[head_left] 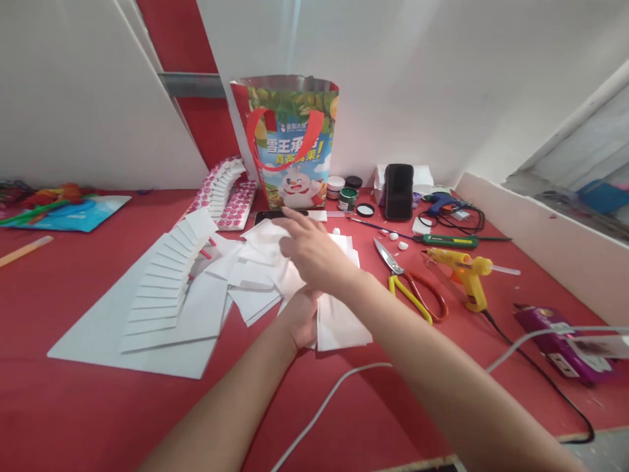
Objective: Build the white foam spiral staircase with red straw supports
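Observation:
My right hand point(319, 255) is over the pile of white paper pieces point(253, 272) in the middle of the red table, its forefinger stretched to the left and other fingers partly bent. Just below it, my left hand point(301, 319) is turned partly upward among the sheets; the right hand hides most of its fingers. Beneath both hands, and to their right, lies a stack of white paper point(344, 328). To the left, a fanned row of white folded strips point(157, 288) rests on a white board point(98, 334).
Scissors point(405, 282), a yellow glue gun point(464, 269) and a purple device point(560, 341) lie on the right. Behind stand a colourful bag point(299, 177), paint jars point(348, 198) and a black phone point(398, 192). A white cable point(334, 390) crosses the front.

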Demonstrator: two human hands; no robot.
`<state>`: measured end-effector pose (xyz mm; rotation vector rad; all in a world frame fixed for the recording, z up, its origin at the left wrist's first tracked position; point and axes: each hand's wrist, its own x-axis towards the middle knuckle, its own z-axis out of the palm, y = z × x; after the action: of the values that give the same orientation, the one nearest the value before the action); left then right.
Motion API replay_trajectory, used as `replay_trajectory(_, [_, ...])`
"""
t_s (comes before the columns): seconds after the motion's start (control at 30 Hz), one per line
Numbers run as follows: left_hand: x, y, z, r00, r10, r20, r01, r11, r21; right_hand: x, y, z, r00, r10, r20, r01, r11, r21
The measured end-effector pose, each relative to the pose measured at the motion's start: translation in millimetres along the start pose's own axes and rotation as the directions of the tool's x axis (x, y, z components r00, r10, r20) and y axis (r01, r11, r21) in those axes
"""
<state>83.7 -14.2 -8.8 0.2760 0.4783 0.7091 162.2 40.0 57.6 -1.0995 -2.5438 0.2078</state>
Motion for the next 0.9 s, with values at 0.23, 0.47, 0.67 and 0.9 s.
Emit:
replay_trajectory(0.23, [-2,4,-1.5,0.998,-0.057,0.036,0.057,0.998,0.013,-80,44,-59,0.785,0.521,-0.334,0.093,0.435,0.896])
replay_trajectory(0.47, [-3,9,1.1,0.995,-0.068,-0.067,0.066,0.997,-0.030,-106,45,-38,0.656,0.748,-0.101,0.002,0.133,0.991])
replay_trajectory(0.67, [1,8,5.6,0.970,-0.077,-0.231,0.072,0.997,-0.029,-93,32,2,0.613,0.779,-0.130,-0.263,0.357,0.896])
replay_trajectory(0.9, [2,8,5.2,0.988,-0.025,-0.154,0.015,0.998,-0.066,-93,36,19,0.692,0.708,-0.143,-0.475,0.595,0.648])
